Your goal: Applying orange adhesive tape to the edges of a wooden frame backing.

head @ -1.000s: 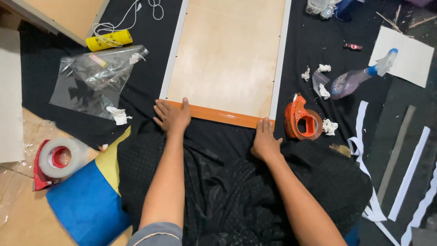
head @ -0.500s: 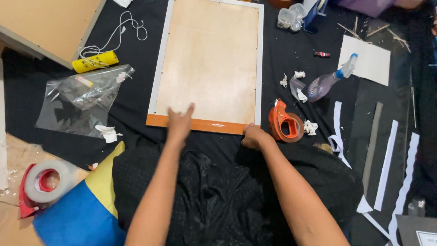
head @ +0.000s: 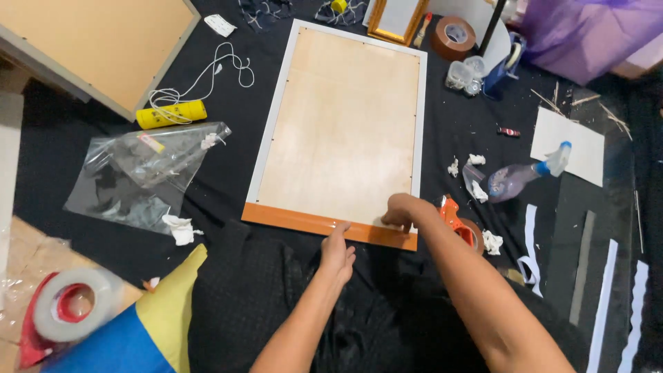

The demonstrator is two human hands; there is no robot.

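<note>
A white picture frame lies face down on black cloth, its pale wooden backing board point(head: 345, 124) facing up. A strip of orange-brown tape point(head: 297, 220) runs along its near edge. My left hand point(head: 338, 252) rests at the middle of that edge, fingertips on the tape. My right hand point(head: 402, 211) is curled, pressing on the frame's near right corner. Just right of that hand stands an orange tape dispenser point(head: 464, 226), partly hidden by my right forearm.
A spray bottle point(head: 521, 176), crumpled paper bits point(head: 492, 242) and white strips point(head: 602, 304) lie right. A clear plastic bag point(head: 141, 173), yellow roll point(head: 171, 114) and white cord lie left. A red tape dispenser point(head: 65, 311) and a blue-yellow cushion point(head: 148, 324) sit near left. A brown tape roll point(head: 453, 36) is far.
My view has tilted up to take in the whole frame. My left hand has slid right along the taped edge to its middle. My right hand has moved onto the frame's near right corner.
</note>
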